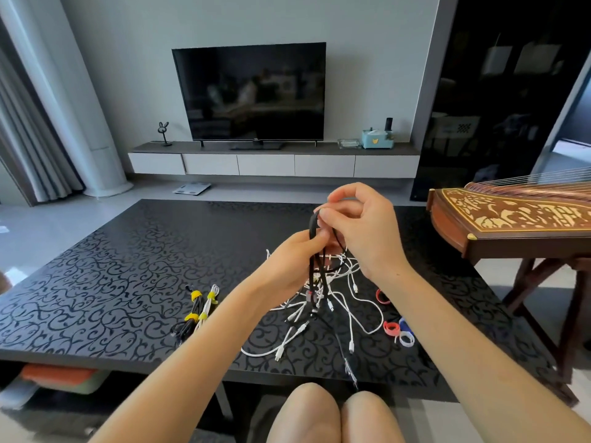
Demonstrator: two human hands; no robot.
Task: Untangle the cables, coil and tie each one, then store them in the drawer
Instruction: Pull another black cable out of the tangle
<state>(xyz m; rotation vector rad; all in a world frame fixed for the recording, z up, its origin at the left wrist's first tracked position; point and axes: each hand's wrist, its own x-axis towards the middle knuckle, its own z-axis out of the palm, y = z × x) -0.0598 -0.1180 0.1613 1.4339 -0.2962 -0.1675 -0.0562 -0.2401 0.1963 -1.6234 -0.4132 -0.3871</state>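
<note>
A black cable (315,251) hangs in long loops above the black patterned table (105,270). My left hand (289,262) grips the loops from the left. Just above it, my right hand (358,225) pinches the top bend of the black cable. Beneath both hands lies a tangle of white cables (319,311), with plugs trailing toward the table's front edge. Two coiled cables with yellow ties (198,310), one black and one white, lie side by side left of the tangle. Loose red, white and blue ties (399,330) sit to the right.
A wooden zither on a stand (511,219) stands close to the table's right side. Storage boxes (57,378) sit under the table at front left. A TV console with drawers (271,164) lines the far wall. My knees (329,414) are at the front edge.
</note>
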